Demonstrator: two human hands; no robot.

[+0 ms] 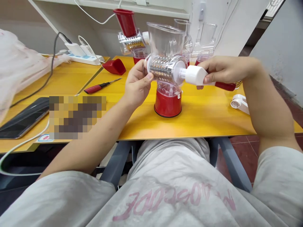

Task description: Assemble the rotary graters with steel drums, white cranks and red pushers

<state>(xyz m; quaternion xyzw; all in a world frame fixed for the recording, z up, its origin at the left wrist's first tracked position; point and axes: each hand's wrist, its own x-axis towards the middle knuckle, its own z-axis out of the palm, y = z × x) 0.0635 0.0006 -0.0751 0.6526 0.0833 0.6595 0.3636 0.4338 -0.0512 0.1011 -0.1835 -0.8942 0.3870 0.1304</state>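
Note:
A rotary grater (pixel 168 102) with a red base and a clear hopper (pixel 167 41) stands upright in front of me. Inside its clear housing lies a metal grating drum (pixel 162 67). My left hand (pixel 139 82) is closed around the left end of the housing, thumb at the drum's rim. My right hand (pixel 222 71) is closed on the white crank handle (pixel 195 75), which joins the drum's right side by a short shaft. A red part (pixel 224 86) shows just below my right hand; whether it belongs to the crank is unclear.
Behind stands another grater with a red pusher (pixel 126 23), beside more clear hoppers (pixel 205 34). A loose red pusher (pixel 115 66) and a screwdriver (pixel 99 87) lie left. A white crank (pixel 239 103) is at right. A phone (pixel 26 116), power strip (pixel 84 56) and cables are at left.

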